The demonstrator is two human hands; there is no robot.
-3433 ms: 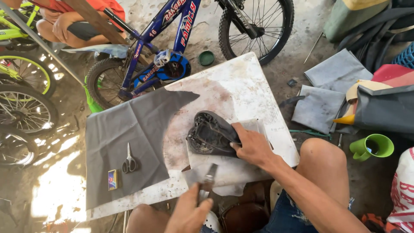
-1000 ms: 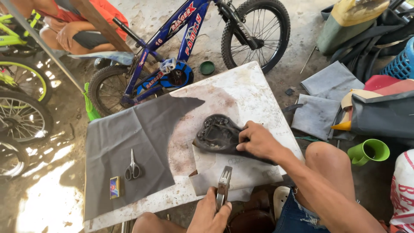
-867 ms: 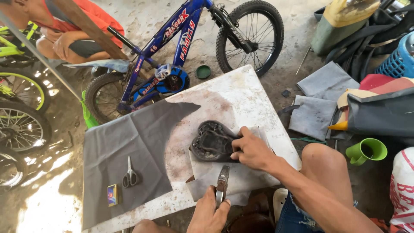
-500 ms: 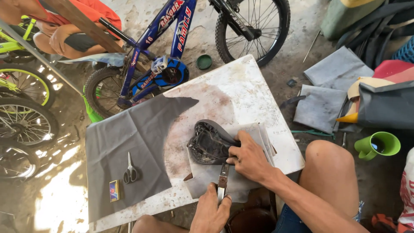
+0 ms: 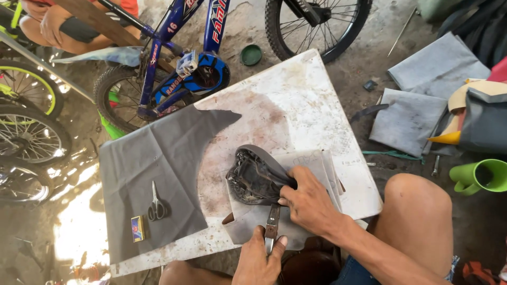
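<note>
Hands: the left hand (image 5: 259, 261) was closed around the handle of a metal tool (image 5: 272, 226), seemingly pliers, at 6 o'clock of the tabletop (image 5: 296, 100); the right hand (image 5: 309, 200) was pressed flat, fingers spread, on the upturned bicycle saddle (image 5: 253, 177) and the grey cover material (image 5: 311, 163) beneath it.

Change noted: in the earlier views the tool was held low and short of the saddle; by this moment it had been brought up until its jaws met the saddle's near edge just under the right hand's fingers. This was judged to mean that gripping or pulling of the cover at the saddle rim had begun, not merely been prepared.

Saddle: black, underside up, lying right of the tabletop's centre, toward 4 o'clock.

Other items recorded:
- dark grey sheet (image 5: 153, 174), spread over the 9 o'clock half of the tabletop;
- scissors (image 5: 157, 206), lying on that sheet at 8 o'clock;
- small box (image 5: 137, 228), just beside the scissors;
- blue bicycle (image 5: 179, 58), standing beyond the tabletop at 11 o'clock;
- green cup (image 5: 483, 177), on the floor at 3 o'clock;
- grey cloth pieces (image 5: 417, 100), on the floor at 2 o'clock.
</note>
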